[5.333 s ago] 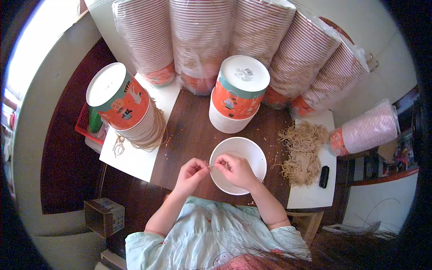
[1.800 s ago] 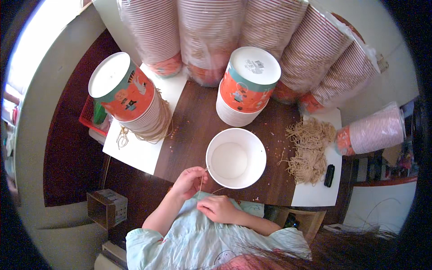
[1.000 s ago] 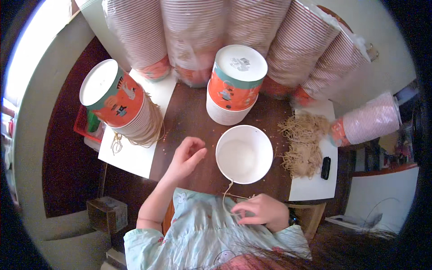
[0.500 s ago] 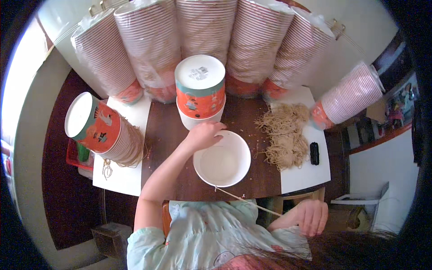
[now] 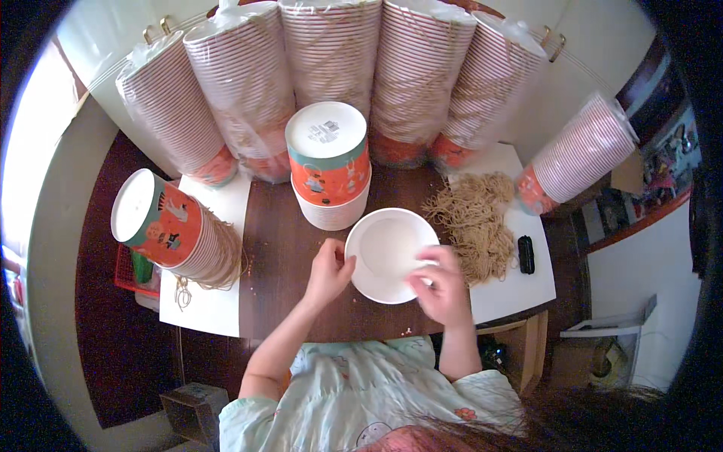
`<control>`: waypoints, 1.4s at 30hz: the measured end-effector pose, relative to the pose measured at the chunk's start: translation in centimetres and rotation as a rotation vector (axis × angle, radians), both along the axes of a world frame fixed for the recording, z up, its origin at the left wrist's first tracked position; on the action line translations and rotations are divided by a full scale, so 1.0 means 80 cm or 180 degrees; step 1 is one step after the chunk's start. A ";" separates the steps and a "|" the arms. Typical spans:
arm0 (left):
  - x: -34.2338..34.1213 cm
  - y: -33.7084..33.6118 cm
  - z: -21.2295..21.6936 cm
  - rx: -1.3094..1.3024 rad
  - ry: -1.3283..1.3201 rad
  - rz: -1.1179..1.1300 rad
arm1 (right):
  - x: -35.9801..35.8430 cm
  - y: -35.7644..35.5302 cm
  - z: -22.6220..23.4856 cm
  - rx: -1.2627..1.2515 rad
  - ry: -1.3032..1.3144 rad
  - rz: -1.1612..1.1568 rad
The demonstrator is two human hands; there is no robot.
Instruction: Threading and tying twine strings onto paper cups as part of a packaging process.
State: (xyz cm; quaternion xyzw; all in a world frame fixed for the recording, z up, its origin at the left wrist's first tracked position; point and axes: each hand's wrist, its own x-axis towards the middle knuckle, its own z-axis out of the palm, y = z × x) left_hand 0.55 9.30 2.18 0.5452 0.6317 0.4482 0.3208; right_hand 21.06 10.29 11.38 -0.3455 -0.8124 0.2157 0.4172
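A white paper bucket (image 5: pixel 388 248) stands mouth up on the brown tabletop in front of me, its inside showing bare white. My left hand (image 5: pixel 329 273) is closed at the bucket's left rim, thumb against the edge. Over the right rim is my right hand (image 5: pixel 440 286), fingers curled and smeared by motion; whether a string is in them I cannot make out. Just behind stands an upside-down stack of orange and teal paper buckets (image 5: pixel 329 177). To the right lies a loose heap of tan strings (image 5: pixel 474 226).
Tall plastic-wrapped bucket stacks (image 5: pixel 331 60) line the table's back, with another wrapped stack (image 5: pixel 580 154) at the right. On the left, a shorter bucket stack (image 5: pixel 169 226) leans with tan strings around it. A small black object (image 5: pixel 526 255) lies on the right white panel (image 5: pixel 497 297).
My right hand came up from the lower right to the bucket's right rim; the stretched string no longer shows. My left hand moved from the far rim to the left rim.
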 end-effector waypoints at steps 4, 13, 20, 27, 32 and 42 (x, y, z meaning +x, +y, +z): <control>0.011 -0.025 -0.025 0.0173 -0.0560 0.0219 | -0.057 0.012 -0.063 -0.1097 -0.0357 0.0155; 0.021 -0.072 -0.065 0.0029 -0.0917 0.0390 | -0.085 -0.011 -0.093 -0.1233 -0.0497 0.0362; 0.016 -0.085 -0.082 -0.0085 -0.1001 0.0360 | -0.081 -0.049 -0.079 -0.0819 -0.0508 0.0704; 0.018 -0.085 -0.077 -0.0142 -0.1386 0.0451 | -0.058 -0.081 -0.106 -0.0573 -0.0615 0.1057; 0.025 -0.086 -0.075 -0.0166 -0.1450 0.0498 | -0.056 -0.083 -0.112 -0.1493 -0.0542 0.0819; 0.027 -0.085 -0.078 0.0016 -0.1091 0.0691 | -0.065 -0.078 -0.131 -0.3165 0.0521 0.0762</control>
